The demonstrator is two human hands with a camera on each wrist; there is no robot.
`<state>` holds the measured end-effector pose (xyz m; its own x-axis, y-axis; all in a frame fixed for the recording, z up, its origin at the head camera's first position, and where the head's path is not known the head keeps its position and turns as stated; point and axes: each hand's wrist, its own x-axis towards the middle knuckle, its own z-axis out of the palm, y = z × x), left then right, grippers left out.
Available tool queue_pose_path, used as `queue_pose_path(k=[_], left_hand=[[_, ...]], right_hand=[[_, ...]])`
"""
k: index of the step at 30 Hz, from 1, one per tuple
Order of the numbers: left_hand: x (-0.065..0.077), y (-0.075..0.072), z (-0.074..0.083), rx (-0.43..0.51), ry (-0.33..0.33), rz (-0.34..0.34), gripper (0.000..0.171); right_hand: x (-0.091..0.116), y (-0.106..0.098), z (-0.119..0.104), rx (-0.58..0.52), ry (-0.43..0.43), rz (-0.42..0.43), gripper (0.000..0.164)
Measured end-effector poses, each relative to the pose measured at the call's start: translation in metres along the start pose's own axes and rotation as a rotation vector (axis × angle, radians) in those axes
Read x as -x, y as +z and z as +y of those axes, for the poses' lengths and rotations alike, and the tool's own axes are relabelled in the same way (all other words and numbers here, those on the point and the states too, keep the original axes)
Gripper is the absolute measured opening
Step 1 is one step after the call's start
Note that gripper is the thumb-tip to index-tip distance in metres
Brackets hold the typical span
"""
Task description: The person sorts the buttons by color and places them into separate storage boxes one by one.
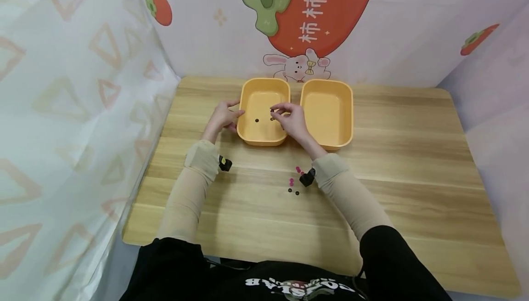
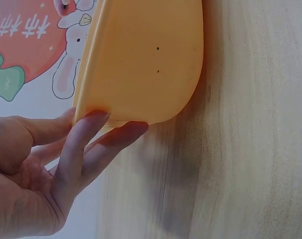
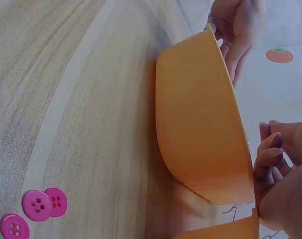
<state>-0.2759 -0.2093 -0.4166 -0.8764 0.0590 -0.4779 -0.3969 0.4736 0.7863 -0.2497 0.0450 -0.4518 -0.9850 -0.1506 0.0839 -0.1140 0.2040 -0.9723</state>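
My left hand holds the left side of an orange-yellow plastic bin, thumb at the rim and fingertips against the outer wall, as the left wrist view shows. Over the inside of that same bin is my right hand, its thumb and index finger pinching a small black button. Below those fingertips another black button shows, and a further black button lies on the bin floor. In the right wrist view the bin's wall hides the buttons inside.
A second orange-yellow bin stands just right of the first. Several pink buttons and two black buttons lie on the wooden table near my right wrist camera. A printed backdrop rises behind the table.
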Motion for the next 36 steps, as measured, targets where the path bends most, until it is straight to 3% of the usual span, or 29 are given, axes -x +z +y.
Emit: queue_pose_path(k=[9, 14, 20, 29, 36], left_hand=[[-0.003, 0.005, -0.005, 0.012, 0.018, 0.0, 0.064], [-0.006, 0.007, -0.006, 0.001, 0.005, -0.013, 0.064], [-0.006, 0.004, -0.003, -0.016, 0.036, 0.018, 0.063], [-0.01, 0.0, 0.004, -0.03, 0.026, 0.019, 0.063], [-0.011, 0.003, 0.001, -0.022, 0.0, 0.007, 0.064]], right_hand=[[0.004, -0.002, 0.004, -0.028, 0.061, -0.015, 0.03], [0.018, -0.011, 0.001, -0.079, 0.077, -0.028, 0.033], [0.052, -0.034, -0.001, -0.078, 0.059, -0.031, 0.033], [0.108, -0.068, 0.019, 0.005, 0.093, -0.041, 0.035], [0.148, -0.079, 0.036, 0.034, 0.143, -0.143, 0.035]])
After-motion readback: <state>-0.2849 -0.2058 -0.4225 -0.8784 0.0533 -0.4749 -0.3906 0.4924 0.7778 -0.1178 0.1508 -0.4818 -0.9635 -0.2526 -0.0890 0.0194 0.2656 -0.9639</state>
